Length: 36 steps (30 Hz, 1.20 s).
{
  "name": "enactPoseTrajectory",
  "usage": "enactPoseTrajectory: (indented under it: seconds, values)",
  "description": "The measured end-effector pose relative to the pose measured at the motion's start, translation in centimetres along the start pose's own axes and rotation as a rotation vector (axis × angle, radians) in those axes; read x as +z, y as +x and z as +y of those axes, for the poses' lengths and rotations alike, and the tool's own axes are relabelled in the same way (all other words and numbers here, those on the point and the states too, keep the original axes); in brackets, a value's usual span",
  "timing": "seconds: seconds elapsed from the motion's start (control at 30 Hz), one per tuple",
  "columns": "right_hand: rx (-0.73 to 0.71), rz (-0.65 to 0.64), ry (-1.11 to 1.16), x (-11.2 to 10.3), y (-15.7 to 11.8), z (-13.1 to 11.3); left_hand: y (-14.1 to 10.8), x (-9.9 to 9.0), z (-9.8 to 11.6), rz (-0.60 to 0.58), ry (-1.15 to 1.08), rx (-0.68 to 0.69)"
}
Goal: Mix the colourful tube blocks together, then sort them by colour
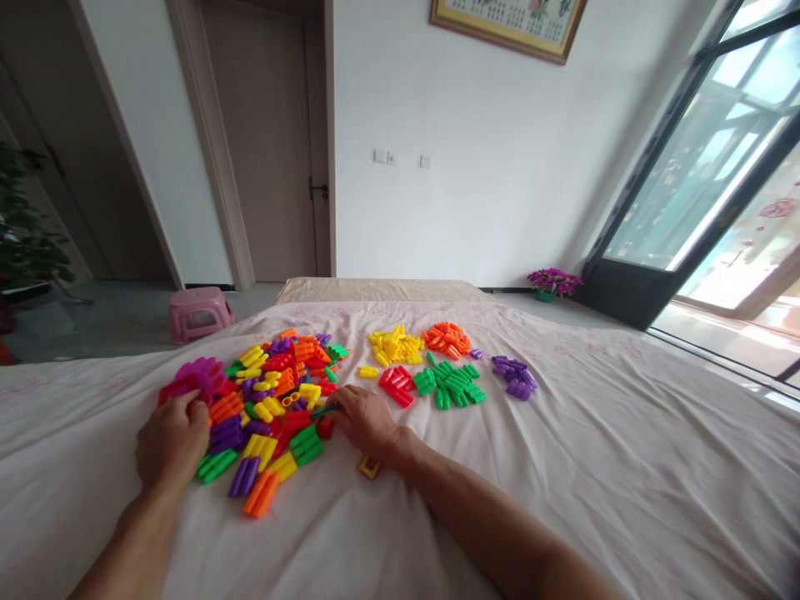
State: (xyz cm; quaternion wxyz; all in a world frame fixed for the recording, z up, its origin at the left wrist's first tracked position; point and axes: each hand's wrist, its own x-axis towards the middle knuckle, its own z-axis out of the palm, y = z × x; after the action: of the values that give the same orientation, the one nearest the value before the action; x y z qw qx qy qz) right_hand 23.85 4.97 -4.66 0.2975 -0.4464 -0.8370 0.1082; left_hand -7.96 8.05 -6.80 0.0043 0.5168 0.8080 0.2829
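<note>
A mixed heap of colourful plastic building blocks (259,446) lies on the cloth between my hands. My left hand (172,437) rests at its left edge with curled fingers, against a red piece (172,390) and a magenta flower-shaped piece (209,375); what its fingertips hold is hidden. At the heap's right side, my right hand (366,423) pinches a thin dark green piece (323,410), above red blocks (291,423). A yellow-framed piece (369,467) lies just below my right wrist.
Beyond my right hand are single-colour groups: yellow blocks (395,345), orange blocks (447,339), red blocks (397,386), green blocks (456,384) and purple blocks (514,377). The pale cloth (593,450) is wrinkled. A pink stool (200,312) stands beyond its left edge.
</note>
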Motion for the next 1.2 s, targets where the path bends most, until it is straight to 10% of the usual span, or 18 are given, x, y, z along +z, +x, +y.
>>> enactPoseTrajectory:
  seconds: [0.2,0.4,0.53,0.73,0.9,1.2]
  values:
    - [0.21,0.156,0.301,0.0,0.2,0.5,0.0,0.1,-0.1,-0.004,-0.008,0.01]
    - [0.163,-0.107,0.668,0.4,0.0,0.4,0.0,0.1,0.0,-0.006,-0.002,0.014]
    - [0.04,-0.244,0.564,0.0,-0.2,-0.1,0.0,0.1,0.0,-0.004,-0.015,0.012]
    - [0.036,-0.036,0.235,-0.8,-0.2,0.2,0.0,0.2,-0.1,-0.002,-0.021,0.007]
    - [-0.065,-0.105,0.01,-0.9,-0.4,0.2,-0.1,0.0,0.0,0.003,-0.017,0.02]
    - [0.03,-0.064,0.051,-0.3,-0.2,0.5,0.0,0.1,-0.1,0.006,-0.016,0.031]
